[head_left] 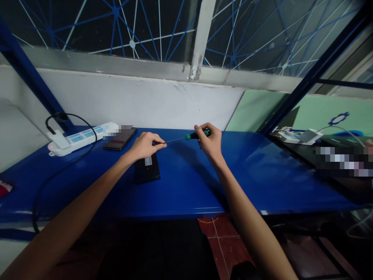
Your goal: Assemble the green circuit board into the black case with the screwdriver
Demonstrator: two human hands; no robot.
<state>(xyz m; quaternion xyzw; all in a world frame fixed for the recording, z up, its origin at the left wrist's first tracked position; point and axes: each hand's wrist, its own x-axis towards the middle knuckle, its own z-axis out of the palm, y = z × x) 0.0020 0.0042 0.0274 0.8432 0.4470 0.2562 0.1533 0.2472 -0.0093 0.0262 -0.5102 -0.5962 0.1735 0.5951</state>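
Note:
My right hand [210, 140] is wrapped round the green and black handle of a screwdriver [190, 136], its thin shaft level and pointing left. The fingertips of my left hand [148, 144] are pinched together at the screwdriver's tip. Whatever lies between them is too small to make out. Below my left hand, a flat black case [147, 173] with a white label lies on the blue table [186, 190], its far end hidden by the hand.
A white power strip [84, 138] with a plugged-in adapter stands at the left, and its black cable [65, 168] runs over the table's front. Beside it lies a dark phone [121, 140]. At the right is a dark surface with a white device [310, 136]. Blue frame posts rise on both sides.

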